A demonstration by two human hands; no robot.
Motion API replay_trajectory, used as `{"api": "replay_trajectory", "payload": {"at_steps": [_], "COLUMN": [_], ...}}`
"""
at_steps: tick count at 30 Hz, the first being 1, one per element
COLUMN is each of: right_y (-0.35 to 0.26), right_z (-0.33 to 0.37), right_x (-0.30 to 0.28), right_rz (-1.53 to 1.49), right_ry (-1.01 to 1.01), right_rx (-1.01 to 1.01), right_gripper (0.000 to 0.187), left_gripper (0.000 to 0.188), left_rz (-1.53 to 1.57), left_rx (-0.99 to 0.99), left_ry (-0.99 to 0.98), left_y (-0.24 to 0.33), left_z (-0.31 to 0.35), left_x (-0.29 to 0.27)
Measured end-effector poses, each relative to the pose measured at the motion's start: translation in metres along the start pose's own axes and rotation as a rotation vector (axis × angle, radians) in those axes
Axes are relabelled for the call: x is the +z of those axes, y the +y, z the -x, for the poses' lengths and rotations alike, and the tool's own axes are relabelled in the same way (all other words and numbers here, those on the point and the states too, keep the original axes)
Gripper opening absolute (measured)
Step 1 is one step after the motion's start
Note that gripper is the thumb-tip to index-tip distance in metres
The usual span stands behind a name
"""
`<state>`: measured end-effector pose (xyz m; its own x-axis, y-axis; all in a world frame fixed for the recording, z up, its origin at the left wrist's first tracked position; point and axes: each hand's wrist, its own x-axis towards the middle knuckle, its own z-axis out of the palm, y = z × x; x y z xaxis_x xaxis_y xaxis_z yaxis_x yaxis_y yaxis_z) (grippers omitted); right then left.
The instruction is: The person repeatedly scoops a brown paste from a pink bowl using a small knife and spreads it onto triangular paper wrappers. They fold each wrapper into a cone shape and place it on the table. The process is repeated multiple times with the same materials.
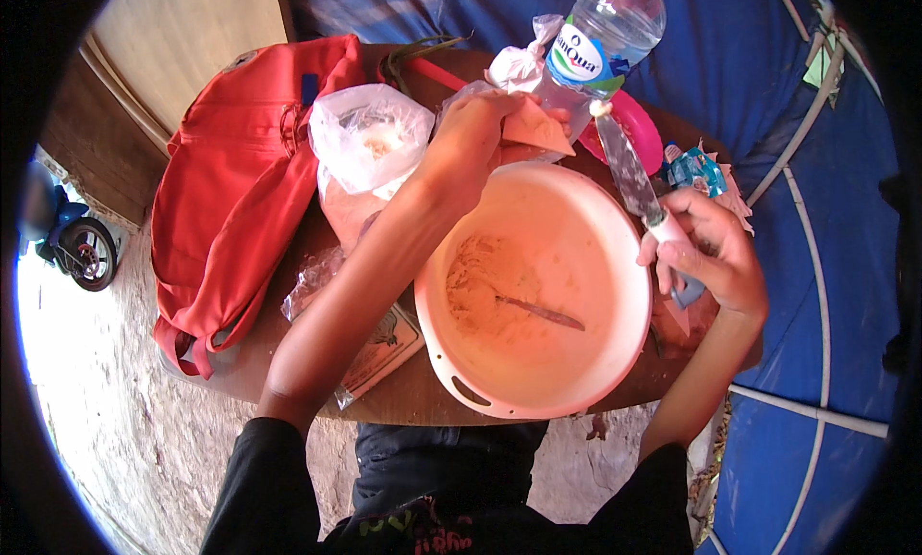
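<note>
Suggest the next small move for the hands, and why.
I'd probably ease the knife in the right grip leftward to the flat orange-pink piece in the left grip: a pale dab sits on the blade's tip, near that piece but apart from it, and both are held beyond the bowl's middle.

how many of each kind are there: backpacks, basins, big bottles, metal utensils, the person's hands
backpack: 1
basin: 1
big bottle: 1
metal utensils: 2 (held utensil in the right hand, lying utensil in the basin)
hands: 2 (left hand, right hand)
total: 7
</note>
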<state>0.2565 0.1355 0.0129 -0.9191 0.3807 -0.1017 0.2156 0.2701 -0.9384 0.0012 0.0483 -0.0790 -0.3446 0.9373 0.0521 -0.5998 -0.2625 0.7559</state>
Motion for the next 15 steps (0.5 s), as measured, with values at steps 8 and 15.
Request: {"api": "replay_trajectory", "payload": {"at_steps": [8,15], "right_y": [-0.026,-0.021], "right_z": [-0.030,-0.039], "right_x": [-0.013,-0.009], "right_rz": [0.373,0.335], "right_ry": [0.109,0.137], "right_rx": [-0.038,-0.086], "right_gripper": [0.031,0.021], "left_gripper": [0.037,0.037], "left_rz": [-0.305,-0.058], "left_rx": [0.050,-0.018], "left_ry": [-0.021,-0.015], "left_y": [0.021,0.040], "left_z": [0.004,0.004], "left_x": [-0.003,-0.006]}}
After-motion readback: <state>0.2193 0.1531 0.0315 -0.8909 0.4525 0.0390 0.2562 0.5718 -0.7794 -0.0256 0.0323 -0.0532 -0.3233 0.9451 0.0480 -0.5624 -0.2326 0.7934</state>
